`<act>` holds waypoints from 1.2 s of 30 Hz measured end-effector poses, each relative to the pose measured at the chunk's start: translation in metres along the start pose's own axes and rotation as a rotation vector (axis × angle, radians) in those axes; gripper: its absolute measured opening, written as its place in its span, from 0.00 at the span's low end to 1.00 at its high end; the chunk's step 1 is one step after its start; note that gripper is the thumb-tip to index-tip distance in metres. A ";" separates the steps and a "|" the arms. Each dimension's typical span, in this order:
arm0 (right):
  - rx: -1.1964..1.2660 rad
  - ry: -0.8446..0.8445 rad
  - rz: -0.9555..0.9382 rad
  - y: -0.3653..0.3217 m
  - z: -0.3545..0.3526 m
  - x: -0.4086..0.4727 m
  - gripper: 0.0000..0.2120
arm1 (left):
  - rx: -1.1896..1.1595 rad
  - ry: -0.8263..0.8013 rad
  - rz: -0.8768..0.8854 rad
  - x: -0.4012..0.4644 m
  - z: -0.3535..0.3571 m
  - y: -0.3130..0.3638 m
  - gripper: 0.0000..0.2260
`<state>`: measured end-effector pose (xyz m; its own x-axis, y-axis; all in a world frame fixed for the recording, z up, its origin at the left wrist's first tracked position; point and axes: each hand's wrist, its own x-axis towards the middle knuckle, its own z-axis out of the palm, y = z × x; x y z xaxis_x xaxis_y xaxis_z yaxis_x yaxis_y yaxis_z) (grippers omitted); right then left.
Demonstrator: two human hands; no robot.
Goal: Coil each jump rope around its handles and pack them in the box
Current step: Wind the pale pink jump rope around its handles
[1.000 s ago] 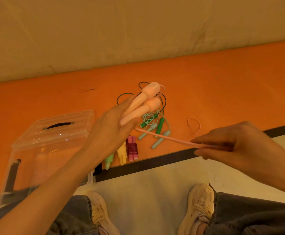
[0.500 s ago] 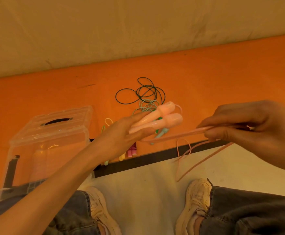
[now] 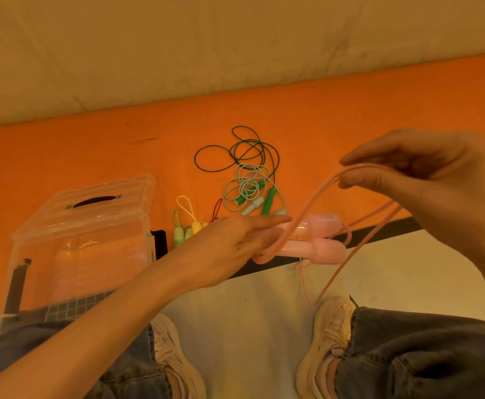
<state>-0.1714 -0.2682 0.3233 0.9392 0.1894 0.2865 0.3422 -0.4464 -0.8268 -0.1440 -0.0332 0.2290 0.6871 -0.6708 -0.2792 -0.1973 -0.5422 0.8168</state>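
My left hand (image 3: pixel 229 249) holds the two pink handles (image 3: pixel 319 240) side by side, pointing right. One turn of the pink cord (image 3: pixel 310 208) loops round the handles near my fingers. From there the cord rises to my right hand (image 3: pixel 425 180), which pinches it above and to the right of the handles. The slack hangs down toward my right shoe. The clear plastic box (image 3: pixel 82 240) stands at the left with its lid raised behind it.
On the orange mat (image 3: pixel 350 125) lie a dark green rope (image 3: pixel 235 151) and a pale mint rope (image 3: pixel 244 182), tangled together with green handles. Light green and yellow handles (image 3: pixel 186 228) lie beside the box. My shoes and jeans are below.
My right hand has lifted the cord up and over the handles, forming a loop round them. The left hand has turned the handles from upright to pointing right and brought them nearer.
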 end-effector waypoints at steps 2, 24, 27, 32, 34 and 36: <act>-0.003 0.009 0.015 0.000 0.002 0.004 0.11 | -0.073 0.029 -0.003 -0.001 0.004 0.004 0.20; -0.038 -0.266 0.221 0.023 -0.025 0.012 0.16 | 0.584 0.128 0.062 -0.015 -0.005 -0.002 0.26; -0.228 -0.240 0.243 0.033 -0.042 0.007 0.15 | 0.636 0.143 0.057 -0.017 -0.015 -0.001 0.25; -0.178 -0.119 0.159 0.034 -0.042 0.007 0.12 | 0.783 0.081 0.035 -0.018 -0.009 -0.004 0.27; -0.165 -0.038 0.093 0.031 -0.027 0.013 0.08 | 0.874 0.096 0.123 -0.017 0.000 -0.003 0.28; -0.171 0.024 0.070 0.031 -0.011 0.021 0.06 | 0.922 0.173 0.262 -0.018 0.010 0.002 0.28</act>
<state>-0.1405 -0.2880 0.3094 0.9605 0.1327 0.2448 0.2744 -0.6006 -0.7510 -0.1635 -0.0272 0.2308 0.6222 -0.7828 -0.0066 -0.7780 -0.6193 0.1061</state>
